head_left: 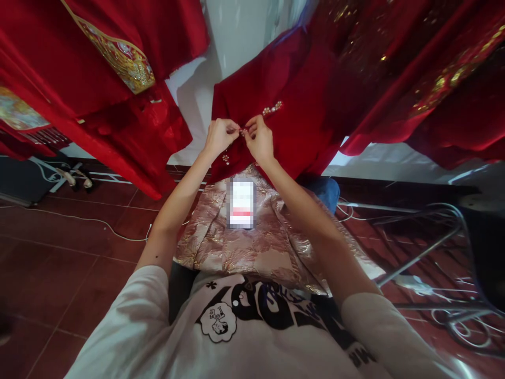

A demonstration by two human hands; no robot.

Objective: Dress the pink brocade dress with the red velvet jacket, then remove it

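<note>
A dark red garment (303,105) hangs in front of me, its lower part reaching my lap. Pearl-like ornaments (272,108) are on it above my right hand, and a smaller beaded ornament (225,159) shows below my left hand. My left hand (223,136) pinches the small beaded trim at the garment's edge. Close beside it, my right hand (258,138) pinches the same trim, the fingertips of both nearly touching. Pinkish brocade cloth (252,252) covers my lap, and a phone with a lit, blurred screen (241,204) lies on it.
Red garments with gold embroidery (118,52) hang at the left, and more with gold sequins (442,79) at the right. A metal-framed chair (457,221) stands at the right. White cables (114,234) run over the tiled floor. Shoes (79,179) are at the left.
</note>
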